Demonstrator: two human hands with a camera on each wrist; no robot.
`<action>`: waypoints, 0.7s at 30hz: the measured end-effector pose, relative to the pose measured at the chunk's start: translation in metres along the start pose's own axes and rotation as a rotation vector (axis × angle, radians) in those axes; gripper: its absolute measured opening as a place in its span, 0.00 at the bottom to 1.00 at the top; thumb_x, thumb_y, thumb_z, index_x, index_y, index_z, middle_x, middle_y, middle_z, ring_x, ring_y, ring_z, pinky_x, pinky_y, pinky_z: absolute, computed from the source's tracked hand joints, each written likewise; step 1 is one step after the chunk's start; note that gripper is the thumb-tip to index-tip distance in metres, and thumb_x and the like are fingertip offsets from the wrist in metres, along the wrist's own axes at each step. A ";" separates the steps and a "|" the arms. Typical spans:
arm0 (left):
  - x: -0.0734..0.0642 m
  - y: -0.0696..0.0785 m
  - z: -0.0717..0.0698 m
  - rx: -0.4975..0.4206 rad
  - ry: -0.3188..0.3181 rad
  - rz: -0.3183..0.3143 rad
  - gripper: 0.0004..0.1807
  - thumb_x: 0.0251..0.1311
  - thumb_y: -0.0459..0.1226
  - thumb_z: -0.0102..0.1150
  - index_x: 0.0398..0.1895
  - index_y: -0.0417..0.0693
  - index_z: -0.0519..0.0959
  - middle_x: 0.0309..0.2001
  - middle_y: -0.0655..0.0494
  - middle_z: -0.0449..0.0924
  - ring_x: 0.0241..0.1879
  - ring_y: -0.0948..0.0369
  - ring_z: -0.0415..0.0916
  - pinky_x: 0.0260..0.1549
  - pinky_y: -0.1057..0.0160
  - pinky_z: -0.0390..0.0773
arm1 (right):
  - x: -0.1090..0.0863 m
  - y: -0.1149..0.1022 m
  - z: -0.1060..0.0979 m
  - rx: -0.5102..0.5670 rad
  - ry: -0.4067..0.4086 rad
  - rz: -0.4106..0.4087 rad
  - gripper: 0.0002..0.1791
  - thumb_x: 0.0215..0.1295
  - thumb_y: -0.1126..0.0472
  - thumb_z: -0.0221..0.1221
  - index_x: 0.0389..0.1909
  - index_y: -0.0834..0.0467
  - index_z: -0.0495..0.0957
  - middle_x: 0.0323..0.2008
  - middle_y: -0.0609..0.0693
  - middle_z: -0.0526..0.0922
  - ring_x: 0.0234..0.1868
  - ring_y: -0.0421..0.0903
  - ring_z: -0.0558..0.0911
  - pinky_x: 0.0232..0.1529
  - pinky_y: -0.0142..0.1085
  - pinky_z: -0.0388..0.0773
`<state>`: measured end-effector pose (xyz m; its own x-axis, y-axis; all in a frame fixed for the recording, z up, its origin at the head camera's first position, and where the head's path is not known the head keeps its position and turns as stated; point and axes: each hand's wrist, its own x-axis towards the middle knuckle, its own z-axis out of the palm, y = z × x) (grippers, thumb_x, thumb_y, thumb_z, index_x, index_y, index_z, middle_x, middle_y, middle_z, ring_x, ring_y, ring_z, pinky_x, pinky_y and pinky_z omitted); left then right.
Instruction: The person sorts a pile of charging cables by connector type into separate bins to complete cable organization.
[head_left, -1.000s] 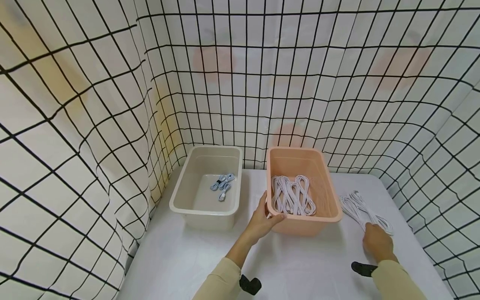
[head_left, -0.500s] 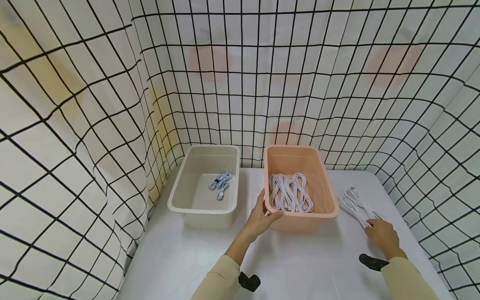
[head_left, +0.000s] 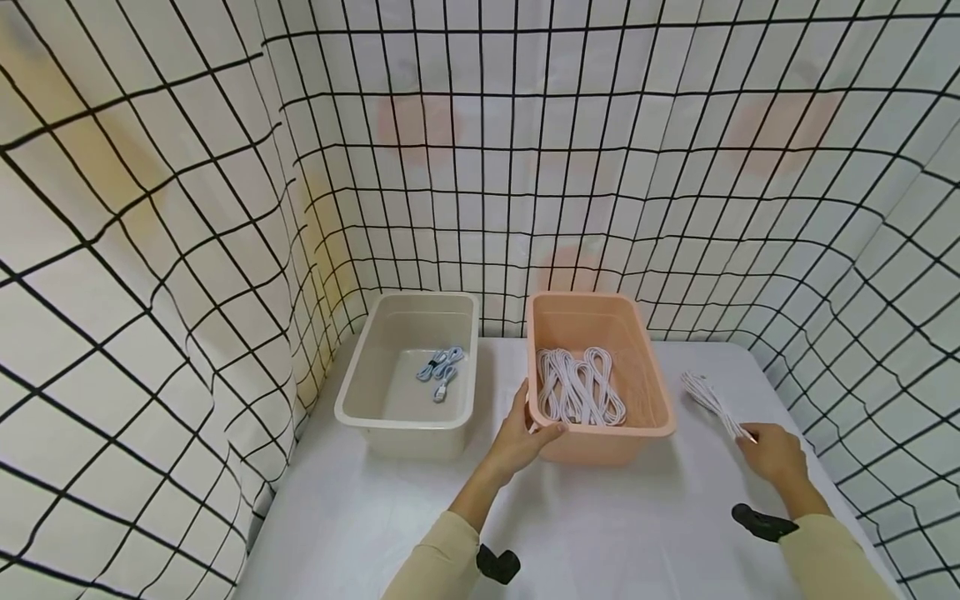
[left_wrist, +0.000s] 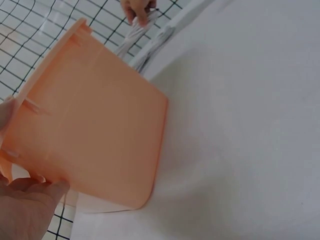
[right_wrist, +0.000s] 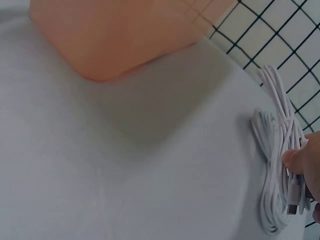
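My left hand (head_left: 517, 442) holds the front left corner of the peach plastic bin (head_left: 600, 450), thumb over its rim and fingers along the outer side. Inside that bin lie several white cable bundles (head_left: 577, 387). To the bin's right, my right hand (head_left: 774, 457) pinches a looped white charging cable (right_wrist: 284, 107) near its end. Its metal-tipped plug (right_wrist: 293, 200) hangs below the thumb in the right wrist view. Another coiled white cable (right_wrist: 270, 200) lies on the table just behind the held one, and the head view largely hides it.
A cream bin (head_left: 408, 433) stands to the left with small blue-grey cables (head_left: 441, 367) on its floor. Both bins are on a white-covered table (head_left: 585, 533). Black netting (head_left: 510, 167) over pale cloth encloses the back and sides.
The right hand has drawn back slightly to the right, and the cable in it has risen and narrowed into a slim bundle. The left hand keeps its hold on the peach bin.
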<state>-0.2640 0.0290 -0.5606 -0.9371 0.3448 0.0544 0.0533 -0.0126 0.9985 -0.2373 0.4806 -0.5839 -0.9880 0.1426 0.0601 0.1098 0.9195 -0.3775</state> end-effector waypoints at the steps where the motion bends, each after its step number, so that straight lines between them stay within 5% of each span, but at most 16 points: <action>1: 0.000 0.000 0.000 -0.003 0.001 0.000 0.57 0.64 0.41 0.72 0.85 0.52 0.40 0.80 0.46 0.53 0.75 0.51 0.58 0.69 0.49 0.63 | 0.001 -0.001 -0.002 -0.001 0.010 -0.012 0.21 0.69 0.65 0.59 0.57 0.76 0.77 0.54 0.79 0.76 0.52 0.82 0.73 0.41 0.68 0.73; 9: 0.001 0.001 0.000 -0.012 0.000 0.004 0.58 0.64 0.42 0.72 0.85 0.53 0.40 0.80 0.47 0.53 0.76 0.51 0.57 0.69 0.48 0.64 | 0.004 -0.014 -0.027 0.040 0.092 -0.032 0.20 0.71 0.64 0.57 0.55 0.77 0.77 0.48 0.78 0.80 0.51 0.81 0.74 0.45 0.69 0.71; 21: -0.001 0.003 0.001 -0.016 0.007 -0.019 0.57 0.65 0.41 0.71 0.85 0.51 0.40 0.81 0.46 0.51 0.77 0.49 0.55 0.69 0.48 0.64 | 0.004 -0.037 -0.058 0.143 0.063 0.002 0.25 0.75 0.60 0.57 0.60 0.79 0.73 0.52 0.79 0.77 0.52 0.78 0.74 0.43 0.66 0.73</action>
<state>-0.2621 0.0293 -0.5577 -0.9402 0.3388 0.0358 0.0306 -0.0208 0.9993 -0.2388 0.4681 -0.5155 -0.9785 0.1709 0.1150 0.0905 0.8582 -0.5052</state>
